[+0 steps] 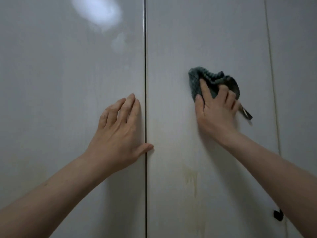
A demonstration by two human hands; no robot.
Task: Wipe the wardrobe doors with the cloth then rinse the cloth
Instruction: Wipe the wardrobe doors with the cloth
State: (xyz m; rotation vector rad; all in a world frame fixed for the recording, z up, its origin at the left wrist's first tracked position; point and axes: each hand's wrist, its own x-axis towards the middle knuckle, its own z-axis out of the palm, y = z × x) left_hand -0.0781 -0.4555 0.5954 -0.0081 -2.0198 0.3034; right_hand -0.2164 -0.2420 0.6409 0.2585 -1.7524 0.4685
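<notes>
Two glossy pale grey wardrobe doors fill the view: the left door [68, 83] and the right door [205, 40], parted by a thin dark vertical gap [145, 66]. A bright patch of reflected light [97, 11] sits high on the left door, and faint yellowish streaks [192, 181] mark the right door lower down.

The left hand [118, 133] lies flat against the left door with its fingers straight and relaxed, the thumb reaching across the gap.

The right hand [217, 112] presses a crumpled dark grey-green knitted cloth [204, 79] against the right door. The cloth bunches above and under the curled fingers, which grip it (a small loop [247, 115] trails out just right of the knuckles).

A small black knob [277, 215] shows near the right forearm.
</notes>
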